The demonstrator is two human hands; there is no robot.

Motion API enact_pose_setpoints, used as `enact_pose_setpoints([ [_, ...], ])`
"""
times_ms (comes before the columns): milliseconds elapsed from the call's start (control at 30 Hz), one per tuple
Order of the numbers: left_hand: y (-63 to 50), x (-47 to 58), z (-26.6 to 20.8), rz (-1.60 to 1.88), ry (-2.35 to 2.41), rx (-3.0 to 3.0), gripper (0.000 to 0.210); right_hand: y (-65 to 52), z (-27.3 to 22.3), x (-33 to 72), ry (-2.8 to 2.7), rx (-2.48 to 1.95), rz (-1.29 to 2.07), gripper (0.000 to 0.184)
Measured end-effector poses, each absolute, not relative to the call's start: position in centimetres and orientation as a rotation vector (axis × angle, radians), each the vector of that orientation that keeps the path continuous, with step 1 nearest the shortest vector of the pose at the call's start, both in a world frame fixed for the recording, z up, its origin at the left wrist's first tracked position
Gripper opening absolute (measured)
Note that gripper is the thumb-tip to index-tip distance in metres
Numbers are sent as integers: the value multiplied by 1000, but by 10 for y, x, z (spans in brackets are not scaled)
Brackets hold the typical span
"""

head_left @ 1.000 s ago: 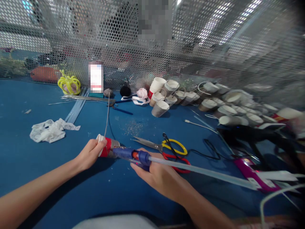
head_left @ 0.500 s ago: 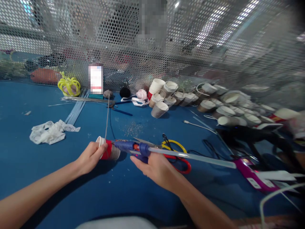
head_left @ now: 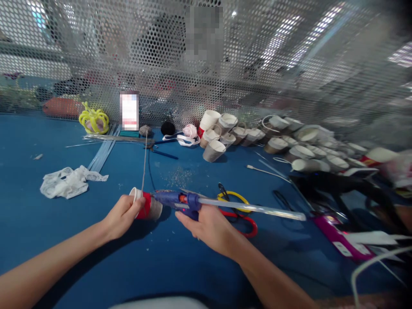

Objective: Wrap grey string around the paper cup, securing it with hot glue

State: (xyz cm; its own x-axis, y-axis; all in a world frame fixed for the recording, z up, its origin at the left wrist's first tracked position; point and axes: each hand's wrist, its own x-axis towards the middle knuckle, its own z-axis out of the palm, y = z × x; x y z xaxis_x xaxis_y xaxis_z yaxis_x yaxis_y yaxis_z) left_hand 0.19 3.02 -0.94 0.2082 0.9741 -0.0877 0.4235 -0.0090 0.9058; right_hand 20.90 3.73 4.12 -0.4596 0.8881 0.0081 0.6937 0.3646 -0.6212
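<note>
My left hand (head_left: 124,213) is closed on a paper cup (head_left: 156,208) tilted on its side, partly red and partly wrapped in grey yarn. A strand of grey yarn (head_left: 144,165) runs from the cup's rim up to a small grey ball (head_left: 145,131) at the back. In my right hand (head_left: 209,227) is a blue hot glue gun (head_left: 170,199), its nozzle at the red side of the cup; whether it touches I cannot tell. A long clear glue stick (head_left: 254,208) sticks out of its rear. Scissors (head_left: 236,201) with red and yellow handles lie partly hidden behind the gun and my right hand.
Several wrapped cups (head_left: 214,149) stand and lie along the perforated metal screen (head_left: 161,64). White lace (head_left: 64,181), clear glue sticks (head_left: 102,154), pliers (head_left: 164,154) and a phone (head_left: 129,111) are at left and back. A purple power strip (head_left: 341,238) with cables lies right.
Both hands keep nearly the same place, with the gun's nozzle still at the cup. The glue stick's rear end now appears farther left. The view has tipped up slightly.
</note>
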Motion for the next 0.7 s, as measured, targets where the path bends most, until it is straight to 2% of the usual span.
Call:
enact_pose_setpoints([
  [700,31,2,-9,755,1338,1590,38,36,44,211,-2320,-1389,834,24],
])
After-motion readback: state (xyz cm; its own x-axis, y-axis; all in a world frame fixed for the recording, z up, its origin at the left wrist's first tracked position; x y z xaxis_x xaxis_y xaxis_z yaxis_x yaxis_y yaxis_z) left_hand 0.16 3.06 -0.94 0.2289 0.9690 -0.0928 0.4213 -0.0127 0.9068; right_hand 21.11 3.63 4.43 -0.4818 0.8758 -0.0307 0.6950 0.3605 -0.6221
